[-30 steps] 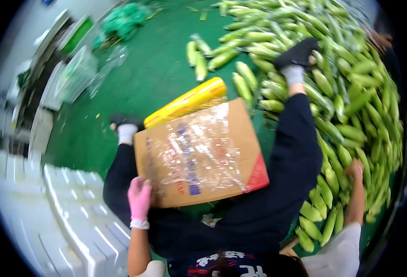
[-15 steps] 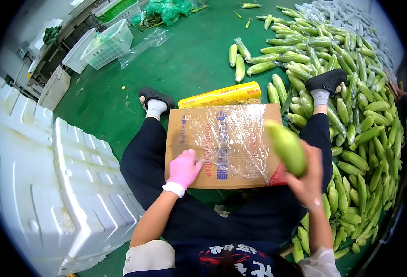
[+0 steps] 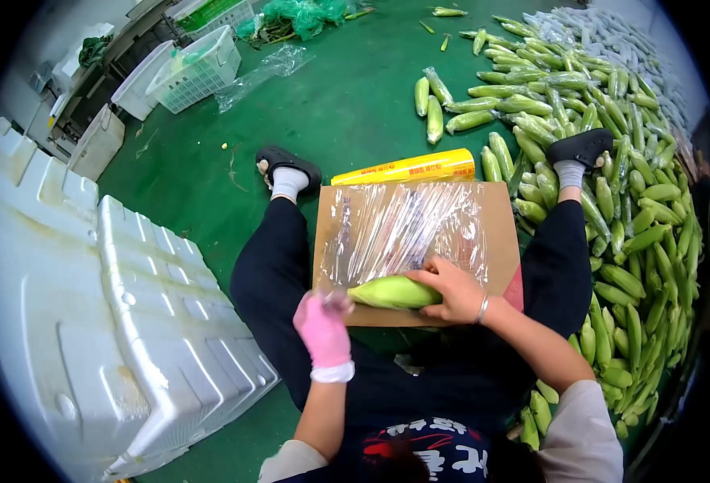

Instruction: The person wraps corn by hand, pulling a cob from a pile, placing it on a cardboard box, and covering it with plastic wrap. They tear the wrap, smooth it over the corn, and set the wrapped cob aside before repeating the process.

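Note:
An ear of corn (image 3: 393,292) in its green husk lies sideways on the near part of a cardboard box (image 3: 500,229). My right hand (image 3: 451,294) is closed round its right end. My left hand (image 3: 323,326), in a pink glove, is at the corn's left tip, fingers bent and partly blurred; they seem to pinch clear cling wrap. A sheet of cling wrap (image 3: 407,225) stretches in creases over the box top, from the yellow roll (image 3: 407,167) behind the box to beneath the corn.
A large pile of corn (image 3: 628,233) covers the right side, with bagged or wrapped ears at the back. White foam boxes (image 3: 162,322) stand at left. White plastic crates (image 3: 198,76) are at the far left. My legs flank the box, one shoe (image 3: 289,167) on green floor.
My right hand has brought the corn from the right down onto the wrapped box. My left hand has moved nearer me, to the corn's tip, and the wrap is now drawn into creases.

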